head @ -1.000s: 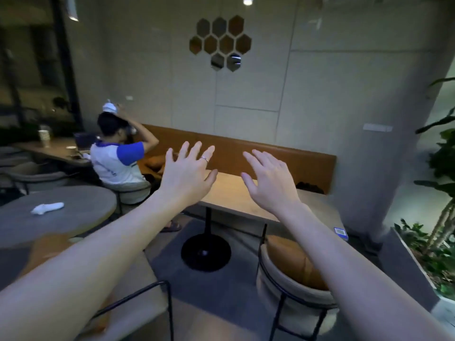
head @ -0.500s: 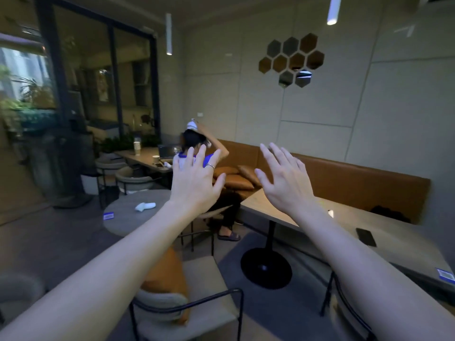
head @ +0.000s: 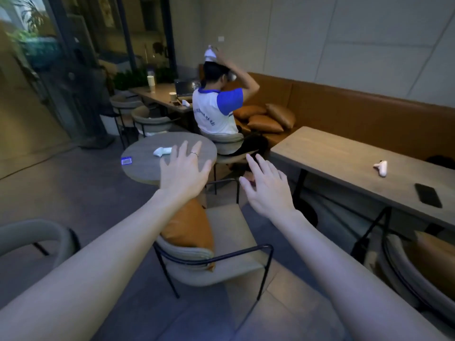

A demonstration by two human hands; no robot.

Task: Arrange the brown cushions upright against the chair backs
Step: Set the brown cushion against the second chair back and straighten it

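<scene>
A brown cushion (head: 188, 228) leans against the curved back of a beige chair (head: 221, 257) just below me. My left hand (head: 184, 172) hovers above that cushion, fingers spread, holding nothing. My right hand (head: 268, 188) is stretched out over the chair's seat, also spread and holding nothing. Another brown cushion (head: 433, 262) sits in a chair at the right edge, partly cut off. Three brown cushions (head: 266, 119) lie piled on the brown bench (head: 357, 114) along the wall.
A round table (head: 145, 166) with a white controller (head: 162, 151) stands beyond the chair. A long table (head: 344, 163) at right holds a phone (head: 428, 195) and a white controller (head: 381, 167). A seated person (head: 216, 112) is behind the round table. A grey chair (head: 32, 236) is at left.
My view has swung left and down, bringing the near chair and its cushion under my hands. Both hands stay spread and have lowered toward the chair.
</scene>
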